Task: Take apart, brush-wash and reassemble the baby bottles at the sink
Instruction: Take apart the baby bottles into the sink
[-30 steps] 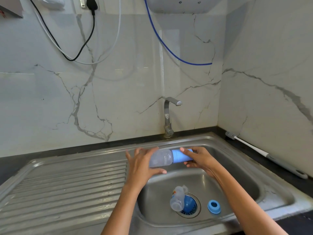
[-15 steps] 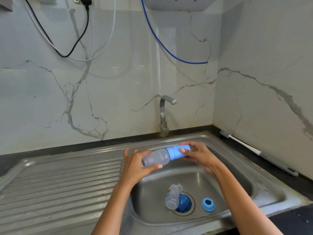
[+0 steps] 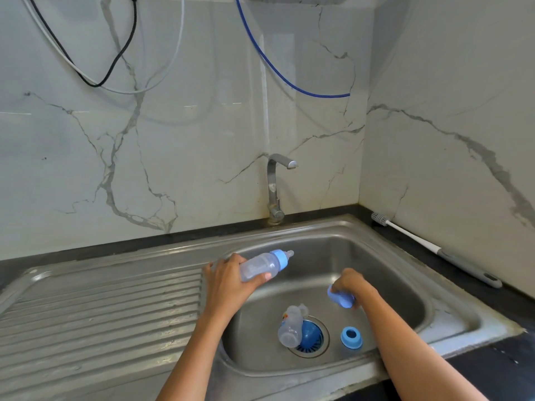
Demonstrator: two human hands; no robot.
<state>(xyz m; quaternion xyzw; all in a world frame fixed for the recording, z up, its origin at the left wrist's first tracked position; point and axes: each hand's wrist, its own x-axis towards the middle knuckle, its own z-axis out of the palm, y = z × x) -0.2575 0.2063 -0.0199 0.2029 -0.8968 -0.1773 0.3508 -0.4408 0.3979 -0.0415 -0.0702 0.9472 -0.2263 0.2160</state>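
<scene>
My left hand [image 3: 230, 280] grips a clear baby bottle [image 3: 260, 266] by its body, lying sideways above the sink basin's left rim, its blue collar and nipple [image 3: 283, 257] pointing right. My right hand [image 3: 351, 285] holds a blue bottle cap [image 3: 341, 299] low inside the steel sink [image 3: 405, 273]. A second clear bottle body [image 3: 290, 325] lies on the basin floor by the blue drain strainer [image 3: 311, 335]. A blue collar ring [image 3: 351, 337] sits to the strainer's right.
A long white and grey bottle brush [image 3: 434, 250] lies on the dark counter along the right wall. The tap [image 3: 275, 186] stands behind the basin, off. A ribbed draining board [image 3: 101, 308] stretches to the left. Cables and a blue hose hang on the marble wall.
My right hand has pulled the blue cap off the held bottle and lowered it into the basin. The nipple is now uncovered. The left hand keeps the bottle in place.
</scene>
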